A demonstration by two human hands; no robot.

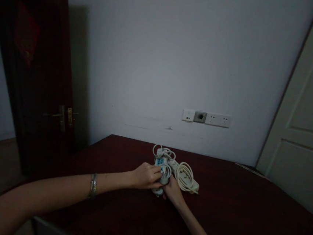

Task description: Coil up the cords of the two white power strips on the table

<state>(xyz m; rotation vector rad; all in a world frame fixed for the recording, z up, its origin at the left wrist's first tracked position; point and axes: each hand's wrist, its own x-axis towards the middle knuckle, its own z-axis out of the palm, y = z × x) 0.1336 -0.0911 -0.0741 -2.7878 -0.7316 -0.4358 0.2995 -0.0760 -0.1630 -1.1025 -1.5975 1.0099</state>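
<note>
A white power strip [160, 162] with blue socket faces stands out on the dark red table, its grey-white cord [166, 153] looped over it and past its far end. My left hand [145, 176] comes in from the left, fingers closed around the strip's near half; a loop of cord lies by the fingertips. From the right, my right hand [173, 191] grips the same near part, fingers partly hidden behind it. Just right of it lies a second, cream power strip [173, 166] with its cord [184, 176] coiled on top.
The dark red table [220, 205] reaches back to a pale wall [150, 65]. Wall sockets [211, 119] sit above its far edge. A dark door [46, 84] with a handle stands at left, a light panelled door [306, 110] at right. A grey edge [51, 229] shows bottom left.
</note>
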